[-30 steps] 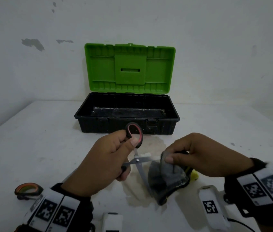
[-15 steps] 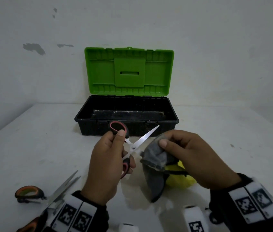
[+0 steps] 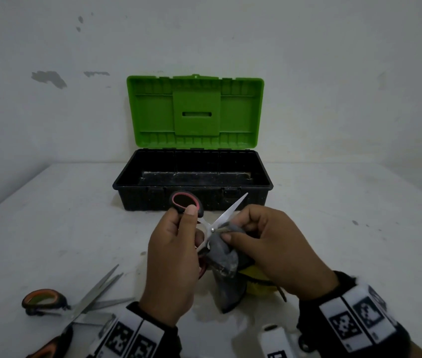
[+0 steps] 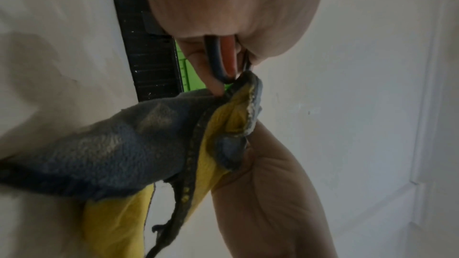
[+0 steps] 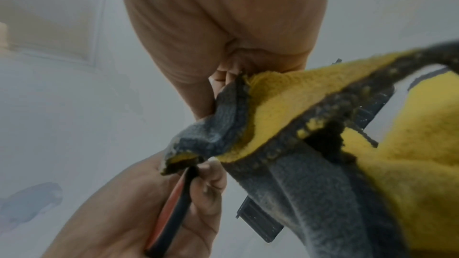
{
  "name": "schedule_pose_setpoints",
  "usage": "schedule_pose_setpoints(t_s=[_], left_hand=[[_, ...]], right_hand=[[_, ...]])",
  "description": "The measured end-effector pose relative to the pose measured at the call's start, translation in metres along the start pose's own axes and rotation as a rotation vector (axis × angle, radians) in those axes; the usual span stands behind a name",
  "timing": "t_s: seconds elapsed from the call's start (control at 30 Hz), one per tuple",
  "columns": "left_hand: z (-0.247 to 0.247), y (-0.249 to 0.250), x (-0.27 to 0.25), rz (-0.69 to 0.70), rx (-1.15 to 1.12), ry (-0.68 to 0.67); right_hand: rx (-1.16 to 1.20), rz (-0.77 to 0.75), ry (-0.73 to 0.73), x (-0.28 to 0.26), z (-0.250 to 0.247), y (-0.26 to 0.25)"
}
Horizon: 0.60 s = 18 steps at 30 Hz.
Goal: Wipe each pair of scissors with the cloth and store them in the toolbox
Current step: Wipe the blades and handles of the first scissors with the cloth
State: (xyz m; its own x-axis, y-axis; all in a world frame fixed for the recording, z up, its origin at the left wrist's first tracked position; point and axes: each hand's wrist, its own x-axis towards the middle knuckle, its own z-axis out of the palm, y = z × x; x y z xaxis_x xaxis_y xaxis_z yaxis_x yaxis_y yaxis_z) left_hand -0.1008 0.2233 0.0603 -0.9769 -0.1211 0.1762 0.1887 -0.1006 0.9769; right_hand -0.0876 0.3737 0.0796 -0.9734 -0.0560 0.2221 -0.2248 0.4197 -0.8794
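Left of the left hand (image 3: 171, 264), two more pairs of orange-handled scissors (image 3: 75, 303) lie crossed on the worktop (image 3: 49, 215), not yet wiped as far as one can judge.

The left hand is closed round the red-handled scissors (image 3: 204, 223), thumb pressed on the upper loop and fingers curled about the lower one, so the blades stand spread apart; one blade points up and away toward the toolbox (image 3: 191, 192).

Just right of it, the right hand (image 3: 269, 249) pinches the cloth (image 3: 224, 257), grey on one face and yellow on the other, against the scissors close to the pivot. The rest of the cloth hangs down between the hands.

So the step in hand looks like wiping this first pair. The next move probably calls for drawing the cloth along the blade from pivot to tip, fingers kept off the edge, then doing the other blade.

Beyond both hands the toolbox sits with its green lid (image 3: 195, 112) up and no scissors visible in its black tray.
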Motion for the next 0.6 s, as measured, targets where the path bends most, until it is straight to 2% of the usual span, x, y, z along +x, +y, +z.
schedule_pose_setpoints(t_s=[0.1, 0.23, 0.43, 0.6], left_hand=[[0.001, -0.002, -0.003, -0.004, 0.002, -0.001], [0.005, -0.002, -0.002, 0.013, 0.004, 0.024], [0.001, -0.003, 0.003, -0.023, -0.028, 0.063], [0.0, -0.005, 0.008, -0.059, -0.045, 0.095]], right_hand=[[0.018, 0.01, -0.013, 0.0, -0.002, 0.0], [0.086, 0.005, 0.066, 0.002, 0.008, 0.001], [0.018, -0.013, 0.006, 0.003, 0.0, 0.004], [0.041, 0.007, 0.01, 0.006, -0.004, 0.003]])
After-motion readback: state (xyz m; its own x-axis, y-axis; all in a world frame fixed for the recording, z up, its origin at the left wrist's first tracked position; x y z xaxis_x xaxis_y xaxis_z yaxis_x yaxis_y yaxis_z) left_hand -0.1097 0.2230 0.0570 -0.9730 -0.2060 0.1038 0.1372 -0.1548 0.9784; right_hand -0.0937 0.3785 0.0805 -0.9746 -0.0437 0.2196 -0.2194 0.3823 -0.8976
